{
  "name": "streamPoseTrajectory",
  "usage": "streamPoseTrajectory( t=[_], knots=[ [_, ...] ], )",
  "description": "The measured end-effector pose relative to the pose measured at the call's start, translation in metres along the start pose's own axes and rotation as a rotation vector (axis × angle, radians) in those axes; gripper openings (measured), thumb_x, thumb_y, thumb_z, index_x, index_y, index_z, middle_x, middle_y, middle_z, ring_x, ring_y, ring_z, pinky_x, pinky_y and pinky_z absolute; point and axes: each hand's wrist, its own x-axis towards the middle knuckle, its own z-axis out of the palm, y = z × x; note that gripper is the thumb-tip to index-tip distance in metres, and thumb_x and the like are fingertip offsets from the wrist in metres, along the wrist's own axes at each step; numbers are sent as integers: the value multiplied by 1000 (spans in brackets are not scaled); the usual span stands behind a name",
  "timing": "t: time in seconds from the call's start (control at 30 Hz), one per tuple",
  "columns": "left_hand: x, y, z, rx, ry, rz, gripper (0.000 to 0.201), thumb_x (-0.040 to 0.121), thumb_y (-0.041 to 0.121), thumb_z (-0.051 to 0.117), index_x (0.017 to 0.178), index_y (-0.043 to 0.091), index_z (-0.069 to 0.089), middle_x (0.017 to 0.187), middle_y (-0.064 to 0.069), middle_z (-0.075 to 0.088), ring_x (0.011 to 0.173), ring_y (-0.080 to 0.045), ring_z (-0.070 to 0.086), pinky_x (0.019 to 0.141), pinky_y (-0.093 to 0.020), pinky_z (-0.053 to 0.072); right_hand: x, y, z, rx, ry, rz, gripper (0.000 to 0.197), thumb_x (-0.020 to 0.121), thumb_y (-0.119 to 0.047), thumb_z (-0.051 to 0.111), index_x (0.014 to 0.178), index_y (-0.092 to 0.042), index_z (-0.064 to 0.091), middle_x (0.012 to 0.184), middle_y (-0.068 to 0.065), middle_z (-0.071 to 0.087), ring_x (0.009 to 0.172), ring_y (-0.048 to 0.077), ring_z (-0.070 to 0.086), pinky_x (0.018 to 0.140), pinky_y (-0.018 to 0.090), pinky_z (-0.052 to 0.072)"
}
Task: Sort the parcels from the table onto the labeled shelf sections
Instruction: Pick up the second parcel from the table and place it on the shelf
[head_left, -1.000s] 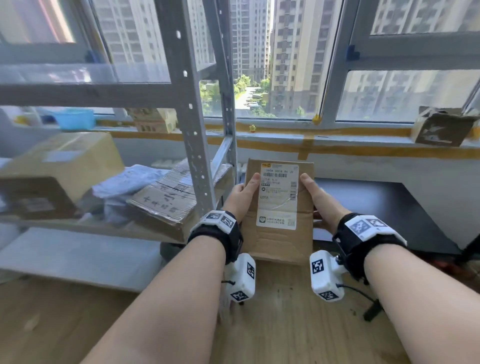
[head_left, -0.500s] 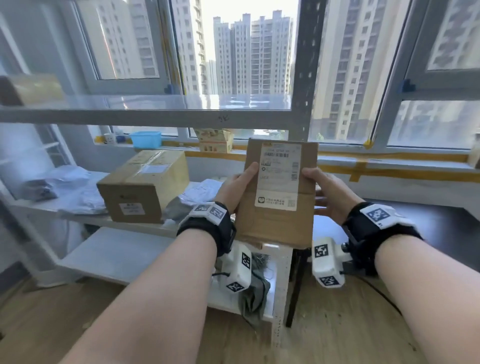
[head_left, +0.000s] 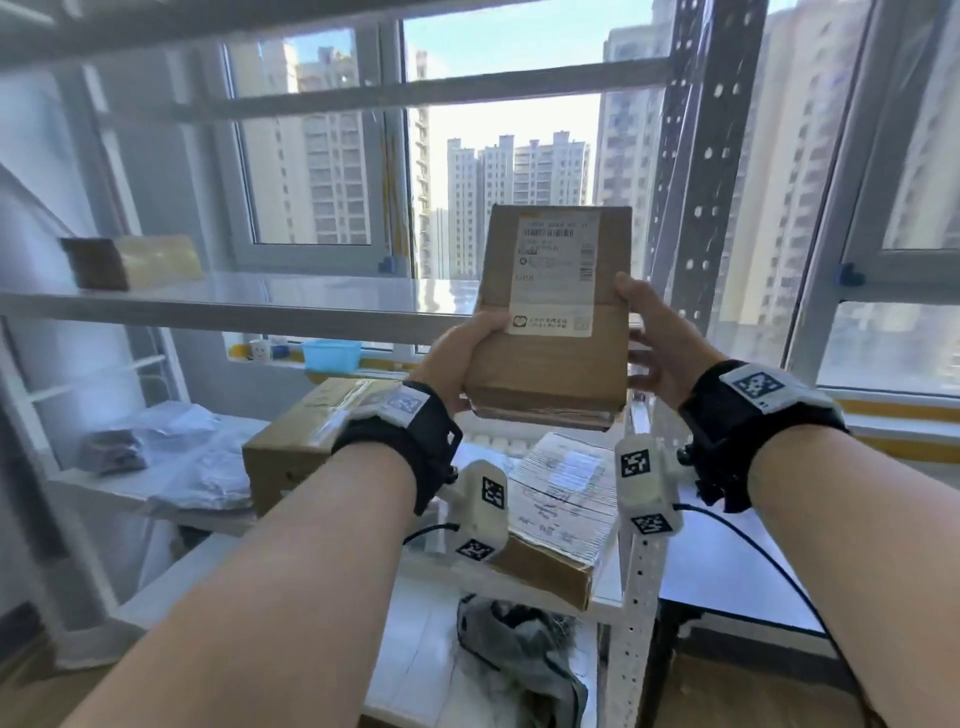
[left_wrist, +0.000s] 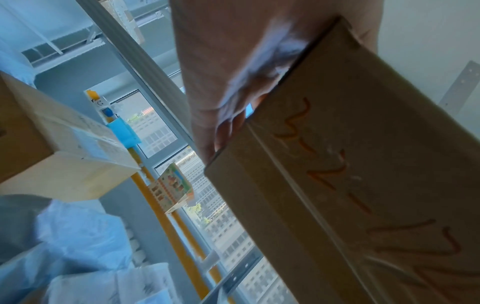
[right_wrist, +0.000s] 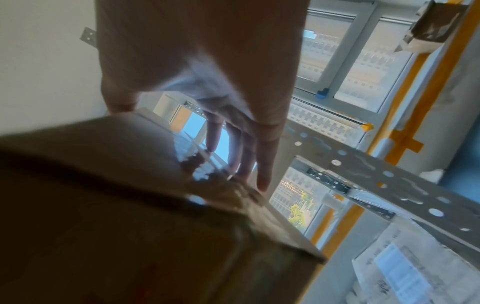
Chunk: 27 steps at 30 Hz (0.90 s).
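Observation:
A brown cardboard parcel (head_left: 550, 364) with a white shipping label is held up in front of the shelf unit, at the height of its upper board (head_left: 260, 301). My left hand (head_left: 462, 358) grips its left edge, thumb on the front. My right hand (head_left: 649, 343) holds the right edge, thumb on the front and fingers behind. The left wrist view shows the parcel's back (left_wrist: 363, 185) with orange handwriting and my left hand (left_wrist: 223, 127) on it. In the right wrist view the right hand's fingers (right_wrist: 241, 152) lie along the parcel (right_wrist: 130, 205).
A small box (head_left: 130, 262) sits at the left of the upper board. The middle board carries a large carton (head_left: 311, 441), a flat wrapped parcel (head_left: 556, 509) and grey bags (head_left: 197, 467). A perforated steel upright (head_left: 685, 208) stands just right of the held parcel. A dark table (head_left: 727, 587) lies at the right.
Both hands have carried the parcel from low over the table up and to the left, to the level of the upper shelf board. My view has swung up toward the shelf.

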Motion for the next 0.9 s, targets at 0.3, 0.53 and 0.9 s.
streamPoseTrajectory(
  t=[0.3, 0.53, 0.9],
  knots=[
    [95, 69, -28, 100, 47, 10, 47, 77, 56, 65, 112, 23, 67, 115, -6, 71, 109, -28, 66, 101, -48, 50, 84, -23, 23, 29, -115, -19, 21, 92, -42, 54, 107, -29, 59, 107, 4, 60, 99, 28, 62, 95, 53, 52],
    [160, 78, -32, 131, -90, -3, 51, 83, 60, 59, 111, 18, 61, 99, -11, 66, 95, -26, 66, 100, -47, 51, 155, -25, 23, 104, 83, 83, 37, 88, -58, 55, 98, -23, 61, 108, 12, 64, 101, 35, 64, 84, 52, 56],
    [220, 70, -30, 14, -168, -15, 32, 91, 52, 53, 83, 22, 59, 70, -1, 67, 64, -16, 68, 63, -28, 58, 200, -10, 42, 150, 189, 74, 40, 87, -57, 57, 98, -19, 62, 96, 6, 64, 85, 23, 65, 65, 33, 52]
  ],
)
